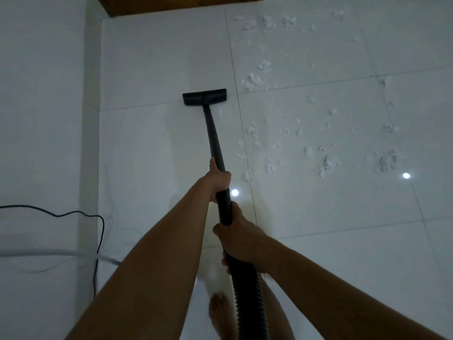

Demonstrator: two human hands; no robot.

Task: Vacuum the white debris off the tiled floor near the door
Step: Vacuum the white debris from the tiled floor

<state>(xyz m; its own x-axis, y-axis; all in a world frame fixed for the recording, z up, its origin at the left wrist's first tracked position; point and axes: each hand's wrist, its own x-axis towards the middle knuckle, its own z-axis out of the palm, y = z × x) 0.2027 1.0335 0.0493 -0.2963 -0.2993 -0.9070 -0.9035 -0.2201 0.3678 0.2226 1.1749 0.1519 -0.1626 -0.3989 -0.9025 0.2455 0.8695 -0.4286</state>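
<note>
Nearest us, the ribbed black hose point(247, 298) runs up past our bare foot point(217, 312) into our right hand point(241, 241), whose fingers point(226, 262) are wrapped fully round the joint where hose meets wand. Ahead of it our left hand point(219, 179) closes its fingers round the black wand point(214, 138) higher up, thumb laid along the tube and pointing toward the head. Both arms reach forward, the left nearly straight, the right bent and crossing in from the side. We judge the wand stiff and light, a smooth tube that could twist in the palm, so two spaced grips like these suit it; the hose is soft and will bend and drag behind. Well beyond the left fingers, the floor head point(204, 96) sits flat on the tiled floor point(157, 57), short of the wooden door point(176, 4) at the far edge. To the right of both hands and of the head, the white debris point(255, 81) lies scattered in fluffy tufts across several tiles, apart from the head; it looks feather-light and likely to drift if the head comes in fast. Left of our arms a thin black cord point(101, 229) trails by the wall point(41, 94).
</note>
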